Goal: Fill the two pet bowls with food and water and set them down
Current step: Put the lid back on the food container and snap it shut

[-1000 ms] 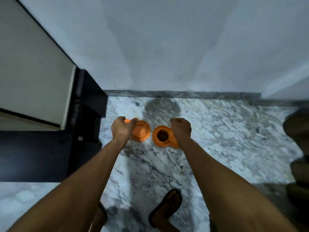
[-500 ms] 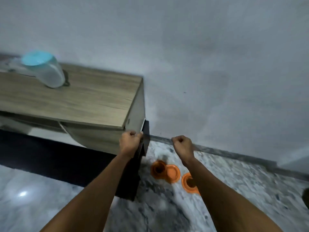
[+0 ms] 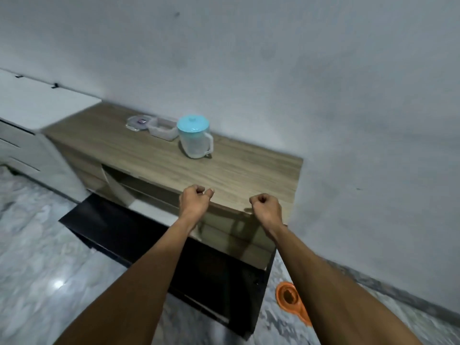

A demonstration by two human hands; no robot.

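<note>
An orange pet bowl (image 3: 288,296) lies on the marble floor at the lower right, partly hidden behind my right forearm; something dark is inside it. The second bowl is hidden. My left hand (image 3: 194,201) and my right hand (image 3: 265,206) hover over the front edge of the wooden cabinet (image 3: 154,158), both curled into fists with nothing in them. A clear water jug with a turquoise lid (image 3: 194,136) stands on the cabinet top. Beside it sits a clear plastic food container (image 3: 161,128), with its loose lid (image 3: 138,122) to the left.
A grey wall rises behind the cabinet. A white drawer unit (image 3: 32,125) adjoins the cabinet on the left. The cabinet has a black base (image 3: 199,267) and an open shelf under the top. Marble floor (image 3: 44,265) spreads at the lower left.
My view has swung up and left from the floor to the cabinet top. Both hands let go of the orange bowls, which stay on the floor, and rose to cabinet height.
</note>
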